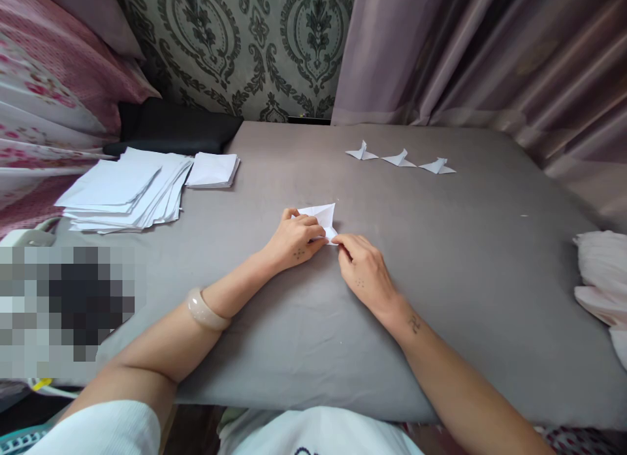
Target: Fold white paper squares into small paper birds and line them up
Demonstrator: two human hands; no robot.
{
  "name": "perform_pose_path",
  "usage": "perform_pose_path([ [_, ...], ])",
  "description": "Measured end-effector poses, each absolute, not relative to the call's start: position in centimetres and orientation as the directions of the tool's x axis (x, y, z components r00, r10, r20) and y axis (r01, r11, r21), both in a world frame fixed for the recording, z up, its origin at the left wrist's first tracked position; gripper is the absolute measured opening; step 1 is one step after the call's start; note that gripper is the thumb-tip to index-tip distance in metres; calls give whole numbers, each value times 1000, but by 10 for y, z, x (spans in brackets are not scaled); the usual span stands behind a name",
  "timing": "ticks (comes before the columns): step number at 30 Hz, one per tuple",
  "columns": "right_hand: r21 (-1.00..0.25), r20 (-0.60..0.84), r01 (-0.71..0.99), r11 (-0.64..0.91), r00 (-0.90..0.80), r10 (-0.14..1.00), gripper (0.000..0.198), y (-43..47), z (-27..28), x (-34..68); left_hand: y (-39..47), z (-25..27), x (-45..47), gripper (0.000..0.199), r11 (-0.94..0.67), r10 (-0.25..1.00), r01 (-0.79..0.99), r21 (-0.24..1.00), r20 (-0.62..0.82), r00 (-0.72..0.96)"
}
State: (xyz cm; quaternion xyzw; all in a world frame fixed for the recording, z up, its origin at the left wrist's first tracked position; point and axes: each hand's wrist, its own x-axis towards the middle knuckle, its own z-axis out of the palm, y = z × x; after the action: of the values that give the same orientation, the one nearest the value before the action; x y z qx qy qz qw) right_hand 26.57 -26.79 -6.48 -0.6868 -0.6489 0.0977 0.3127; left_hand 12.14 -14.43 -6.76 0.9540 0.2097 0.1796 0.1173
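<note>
A partly folded piece of white paper (323,215) lies on the grey-covered table between my hands, with creases across it and one pointed corner up. My left hand (298,238) rests over its left part, fingers bent and holding it down. At the near right corner, my right hand (365,266) pinches the paper's edge between thumb and index finger. The fingertips of both hands almost meet there. My left fingers cover some of the paper. Farther back on the right stand three folded paper birds (402,158) in a row.
A loose stack of white sheets (122,190) sits at the left, beside a smaller pile of square paper (213,170). Behind them lies a black cushion-like item (171,125). A pale bunched cloth (605,279) is at the right edge. Curtains (441,57) hang behind the grey table cover (465,259).
</note>
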Motion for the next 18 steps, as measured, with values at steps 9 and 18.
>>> perform_pose_path([
  [9, -348, 174, 938, -12, 77, 982, 31, -278, -58, 246, -138, -70, 113, 17, -829, 515, 388, 402, 279, 811],
  [18, -270, 158, 963, -25, 70, 985, 36, -278, -62, 241, -125, -70, 95, 15, -824, 469, 339, 454, 211, 858],
])
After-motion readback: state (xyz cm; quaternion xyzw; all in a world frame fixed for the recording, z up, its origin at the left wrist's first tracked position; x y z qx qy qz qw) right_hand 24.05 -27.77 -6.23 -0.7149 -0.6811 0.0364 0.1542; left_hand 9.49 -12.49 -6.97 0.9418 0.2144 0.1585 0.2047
